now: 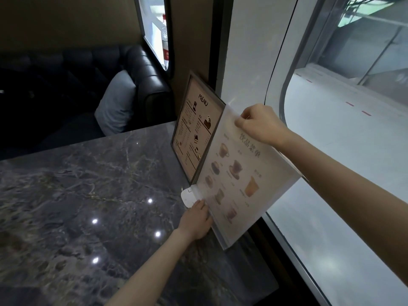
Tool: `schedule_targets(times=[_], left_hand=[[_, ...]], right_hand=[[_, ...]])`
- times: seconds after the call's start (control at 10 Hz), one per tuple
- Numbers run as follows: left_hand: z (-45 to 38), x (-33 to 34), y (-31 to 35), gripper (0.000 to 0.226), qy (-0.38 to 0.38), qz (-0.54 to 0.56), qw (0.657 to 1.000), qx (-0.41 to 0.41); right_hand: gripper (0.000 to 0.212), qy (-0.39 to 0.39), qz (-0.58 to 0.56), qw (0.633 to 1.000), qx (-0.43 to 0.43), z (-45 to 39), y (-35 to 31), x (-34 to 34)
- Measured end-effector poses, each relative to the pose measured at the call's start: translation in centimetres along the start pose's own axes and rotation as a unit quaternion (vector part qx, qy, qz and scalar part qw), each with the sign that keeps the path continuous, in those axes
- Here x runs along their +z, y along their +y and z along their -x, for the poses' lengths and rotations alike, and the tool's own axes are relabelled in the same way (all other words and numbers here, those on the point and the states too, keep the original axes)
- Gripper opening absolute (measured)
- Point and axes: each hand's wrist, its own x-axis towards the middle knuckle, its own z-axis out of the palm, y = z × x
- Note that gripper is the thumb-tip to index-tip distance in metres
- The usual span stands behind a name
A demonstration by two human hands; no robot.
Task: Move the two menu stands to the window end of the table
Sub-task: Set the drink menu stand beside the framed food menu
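Glossy grey marble table (pixel 88 195) under my left hand (pixel 196 221), apparently gripping the pale menu stand (pixel 240 180); right hand (pixel 260 124) pinches its top, brown-framed menu stand (pixel 194 129) beyond, by the window (pixel 331 129).

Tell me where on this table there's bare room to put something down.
The marble table is bare from the menus across to the sofa side and toward the near edge. It is crowded only at the window end: the dark menu stand, the clear menu stand, the left hand and the right hand.
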Motion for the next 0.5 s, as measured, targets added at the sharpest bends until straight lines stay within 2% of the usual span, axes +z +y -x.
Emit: schedule_targets(times=[0.3, 0.4, 0.5], left_hand=[[0.2, -3.1, -0.5, 0.045, -0.001, 0.032, 0.999, -0.044], [0.4, -5.4, -1.0, 0.042, 0.032, 0.054, 0.996, -0.060], [0.9, -8.4, -1.6, 0.035, 0.095, 0.067, 0.991, -0.062]], right_hand=[[0.032, 0.036, 0.038, 0.998, -0.040, 0.0, -1.1, -0.1], [0.034, 0.077, 0.047, 0.993, -0.078, 0.1, -1.8, 0.3], [0.028, 0.134, 0.044, 0.980, -0.141, 0.6, -3.7, 1.1]])
